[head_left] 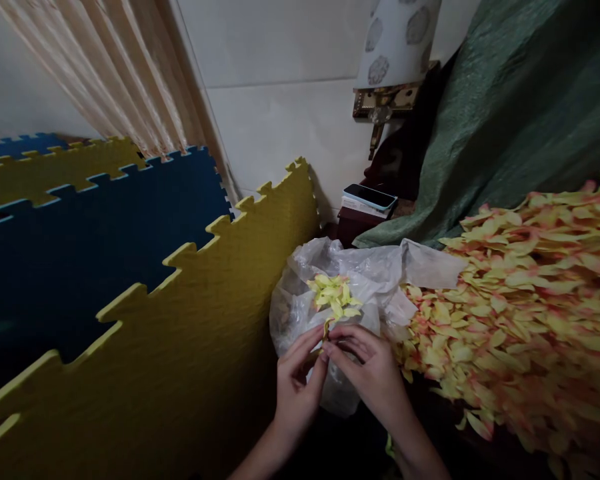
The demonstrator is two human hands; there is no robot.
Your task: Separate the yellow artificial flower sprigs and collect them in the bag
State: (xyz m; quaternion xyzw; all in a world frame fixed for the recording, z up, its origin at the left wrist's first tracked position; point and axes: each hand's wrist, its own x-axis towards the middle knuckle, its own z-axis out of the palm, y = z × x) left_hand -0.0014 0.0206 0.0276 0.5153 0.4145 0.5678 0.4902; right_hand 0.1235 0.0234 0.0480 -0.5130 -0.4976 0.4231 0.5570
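My left hand (pixel 301 375) and my right hand (pixel 363 360) meet fingertip to fingertip in front of a translucent plastic bag (pixel 290 320). Pinched between them is a small yellow artificial flower petal piece (pixel 326 328), its lower part hidden by my fingers. Just beyond, several yellow-green artificial flowers (pixel 331 291) lie in the mouth of the bag. To the right of my right hand spreads a big heap of yellow artificial flowers (pixel 510 320) with pink-red tinges, touching the bag's edge.
Yellow (pixel 240 287) and blue foam mats (pixel 130 233) with jigsaw edges stand upright on the left. A phone (pixel 370 196) rests on a white box on a dark ledge. A wall lamp (pixel 397 47), green cloth (pixel 500 120) and beige curtain (pixel 115 73) are behind.
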